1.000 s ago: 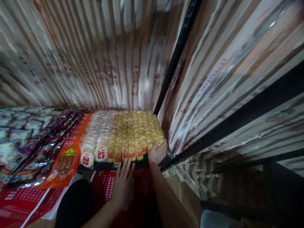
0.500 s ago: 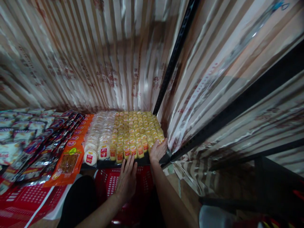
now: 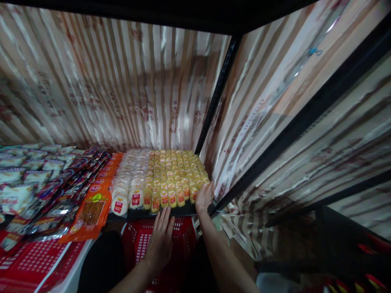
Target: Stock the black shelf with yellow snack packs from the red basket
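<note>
Rows of small yellow wrapped snack packs (image 3: 172, 175) with red labels stand on a dark shelf (image 3: 134, 214). My left hand (image 3: 160, 240) has its fingers stretched out, the tips at the shelf's front edge just below the front packs. At the right end of the rows, my right hand (image 3: 204, 197) lies against the side of the outermost packs, fingers extended. Left of the yellow packs are rows of round white wrapped crackers (image 3: 119, 205), also with red labels. Neither hand grips a pack.
Orange snack bags (image 3: 91, 207), dark shiny bags (image 3: 51, 215) and white bags (image 3: 18, 199) fill the shelf's left part. Under my hands is a red basket (image 3: 180, 232); another red basket (image 3: 30, 260) stands lower left. A black post (image 3: 220, 89) and striped sheeting (image 3: 137, 89) enclose the corner.
The view has tilted up slightly, showing a dark shelf edge at the top. My left hand has drawn slightly back from the front packs; my right hand stays by the end row.
</note>
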Demonstrator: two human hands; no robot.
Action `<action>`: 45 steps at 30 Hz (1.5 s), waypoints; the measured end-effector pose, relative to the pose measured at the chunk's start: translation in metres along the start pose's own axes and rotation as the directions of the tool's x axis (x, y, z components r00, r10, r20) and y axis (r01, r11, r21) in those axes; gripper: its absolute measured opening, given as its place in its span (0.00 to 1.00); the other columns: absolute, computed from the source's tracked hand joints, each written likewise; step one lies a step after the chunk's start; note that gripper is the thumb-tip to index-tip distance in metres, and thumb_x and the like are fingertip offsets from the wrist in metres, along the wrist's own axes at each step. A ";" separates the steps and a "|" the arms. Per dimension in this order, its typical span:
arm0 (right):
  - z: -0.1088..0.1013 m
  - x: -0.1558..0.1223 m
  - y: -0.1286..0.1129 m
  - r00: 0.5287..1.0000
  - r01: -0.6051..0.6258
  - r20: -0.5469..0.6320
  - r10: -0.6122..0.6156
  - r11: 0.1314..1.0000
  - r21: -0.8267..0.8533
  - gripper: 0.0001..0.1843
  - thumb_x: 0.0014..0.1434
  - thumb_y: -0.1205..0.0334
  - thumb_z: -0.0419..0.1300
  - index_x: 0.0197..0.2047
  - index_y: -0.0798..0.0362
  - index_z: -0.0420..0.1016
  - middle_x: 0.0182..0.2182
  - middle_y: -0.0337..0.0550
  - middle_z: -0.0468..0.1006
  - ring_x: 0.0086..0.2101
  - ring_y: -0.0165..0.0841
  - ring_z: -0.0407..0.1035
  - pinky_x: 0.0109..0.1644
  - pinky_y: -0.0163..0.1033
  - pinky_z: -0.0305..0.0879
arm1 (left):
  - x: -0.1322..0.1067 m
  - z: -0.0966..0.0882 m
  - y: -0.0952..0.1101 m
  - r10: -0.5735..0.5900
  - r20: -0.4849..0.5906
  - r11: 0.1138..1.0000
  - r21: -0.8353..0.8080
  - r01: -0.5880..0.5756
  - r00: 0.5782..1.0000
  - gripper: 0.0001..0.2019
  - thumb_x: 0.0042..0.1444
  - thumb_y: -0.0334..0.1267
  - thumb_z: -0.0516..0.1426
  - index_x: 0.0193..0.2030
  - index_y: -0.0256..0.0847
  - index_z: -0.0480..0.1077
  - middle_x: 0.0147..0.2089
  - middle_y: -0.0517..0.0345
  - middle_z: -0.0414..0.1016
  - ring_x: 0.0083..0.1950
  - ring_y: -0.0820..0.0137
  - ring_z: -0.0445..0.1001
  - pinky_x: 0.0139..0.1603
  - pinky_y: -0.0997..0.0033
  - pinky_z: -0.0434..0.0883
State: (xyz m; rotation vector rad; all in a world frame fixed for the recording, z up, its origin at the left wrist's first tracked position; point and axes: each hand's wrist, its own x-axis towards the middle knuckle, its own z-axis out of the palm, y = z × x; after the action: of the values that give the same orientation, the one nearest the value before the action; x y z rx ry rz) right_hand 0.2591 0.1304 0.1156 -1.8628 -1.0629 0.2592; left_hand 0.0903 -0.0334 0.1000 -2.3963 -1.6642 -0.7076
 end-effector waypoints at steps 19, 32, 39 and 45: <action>-0.035 -0.103 0.017 0.866 0.467 0.140 -0.481 0.876 0.123 0.18 0.61 0.61 0.45 0.49 0.53 0.71 0.47 0.52 0.67 0.50 0.38 0.63 0.55 0.48 0.61 | 0.015 -0.010 0.004 -0.123 0.202 0.905 -0.380 0.194 0.972 0.26 0.50 0.23 0.45 0.57 0.30 0.63 0.68 0.42 0.49 0.68 0.61 0.51 0.63 0.58 0.61; -0.012 -0.111 0.017 0.813 0.523 0.250 -0.526 0.848 0.083 0.22 0.58 0.70 0.47 0.52 0.51 0.73 0.43 0.50 0.68 0.42 0.35 0.67 0.48 0.43 0.68 | 0.031 -0.022 -0.004 -0.214 0.363 0.874 -0.343 0.344 0.907 0.27 0.51 0.22 0.44 0.59 0.27 0.61 0.68 0.44 0.50 0.67 0.66 0.52 0.66 0.68 0.55; -0.005 -0.106 0.016 0.827 0.492 0.227 -0.514 0.858 0.151 0.21 0.60 0.66 0.47 0.55 0.49 0.70 0.41 0.48 0.68 0.40 0.32 0.67 0.47 0.39 0.69 | 0.035 -0.015 -0.010 -0.201 0.364 0.887 -0.327 0.327 0.909 0.27 0.50 0.22 0.45 0.59 0.31 0.62 0.69 0.46 0.48 0.66 0.67 0.55 0.64 0.70 0.59; -0.009 -0.103 0.010 0.813 0.482 0.307 -0.494 0.868 0.120 0.22 0.60 0.66 0.47 0.56 0.51 0.68 0.41 0.49 0.67 0.40 0.34 0.67 0.47 0.41 0.69 | 0.037 -0.002 -0.010 -0.180 0.258 0.918 -0.301 0.256 0.949 0.26 0.49 0.22 0.46 0.57 0.29 0.63 0.67 0.43 0.52 0.64 0.62 0.59 0.61 0.64 0.63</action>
State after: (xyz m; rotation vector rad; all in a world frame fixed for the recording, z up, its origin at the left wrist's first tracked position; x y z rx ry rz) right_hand 0.2079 0.0448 0.0871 -1.4715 -1.7180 0.2872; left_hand 0.0907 0.0012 0.1174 -2.6243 -2.0821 -0.8363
